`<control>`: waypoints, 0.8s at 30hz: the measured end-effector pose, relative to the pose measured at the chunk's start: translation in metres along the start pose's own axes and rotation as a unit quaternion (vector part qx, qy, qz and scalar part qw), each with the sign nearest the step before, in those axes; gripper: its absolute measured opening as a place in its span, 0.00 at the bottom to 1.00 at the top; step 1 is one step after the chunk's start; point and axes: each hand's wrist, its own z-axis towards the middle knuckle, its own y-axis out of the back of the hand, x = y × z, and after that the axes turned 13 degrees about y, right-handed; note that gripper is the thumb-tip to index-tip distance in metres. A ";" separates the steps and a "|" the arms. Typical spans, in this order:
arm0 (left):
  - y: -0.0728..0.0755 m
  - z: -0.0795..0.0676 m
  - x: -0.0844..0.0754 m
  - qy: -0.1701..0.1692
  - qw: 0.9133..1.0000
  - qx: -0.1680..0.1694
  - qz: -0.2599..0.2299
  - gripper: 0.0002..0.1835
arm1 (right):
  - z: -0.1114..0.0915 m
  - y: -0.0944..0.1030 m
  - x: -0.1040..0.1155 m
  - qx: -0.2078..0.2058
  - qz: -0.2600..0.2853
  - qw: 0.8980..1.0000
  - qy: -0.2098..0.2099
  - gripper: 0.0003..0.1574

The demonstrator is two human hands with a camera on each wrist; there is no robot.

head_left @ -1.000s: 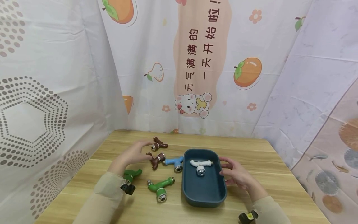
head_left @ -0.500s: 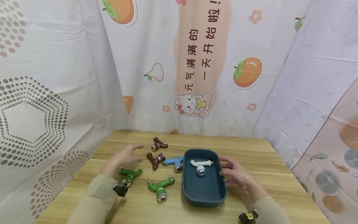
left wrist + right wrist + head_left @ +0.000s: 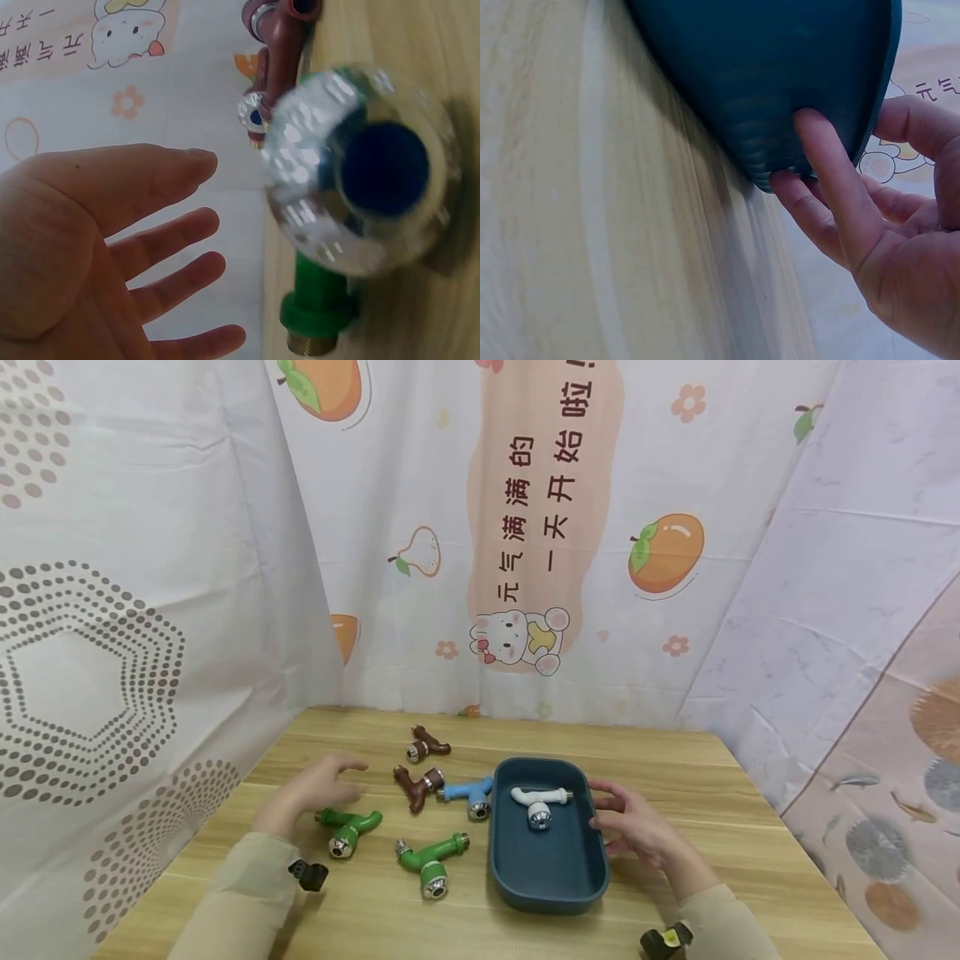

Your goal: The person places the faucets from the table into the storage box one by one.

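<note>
My left hand [image 3: 318,789] is raised with spread fingers and a bare palm, just beyond a green tap [image 3: 347,832]; that tap's silver end looms large in the left wrist view. My right hand [image 3: 633,827] touches the right side of a dark blue plastic tray [image 3: 551,881], its fingertips against the outer wall and at the rim. Inside the tray lies a white tap [image 3: 539,806]. Left of the tray are a blue tap [image 3: 471,795] and a second green tap [image 3: 432,862]. Two brown taps, one nearer [image 3: 416,787] and one farther [image 3: 428,744], lie behind.
All of this stands on a wood-grain table [image 3: 675,760]. A printed white curtain [image 3: 420,677] hangs at its back edge, with more curtain at both sides. Black wrist cameras sit on both sleeves, one at the left cuff [image 3: 308,875].
My left hand has drawn back to the left, away from the brown taps, bringing the left green tap into full view. The right hand and the tray have not moved.
</note>
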 end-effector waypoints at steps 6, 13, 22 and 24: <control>0.001 -0.005 0.011 0.009 1.000 0.009 0.016 0.23 | 0.001 0.000 0.001 0.001 -0.002 1.000 0.000 0.45; -0.002 -0.009 0.018 0.015 0.999 0.018 0.023 0.18 | 0.001 0.001 -0.001 0.001 -0.003 1.000 -0.006 0.45; -0.008 -0.013 0.017 0.053 0.998 0.039 0.003 0.23 | 0.000 0.000 0.001 0.005 0.001 1.000 -0.002 0.45; -0.009 -0.014 0.017 0.051 0.998 0.043 0.006 0.21 | 0.001 0.000 0.001 0.005 0.002 1.000 -0.003 0.45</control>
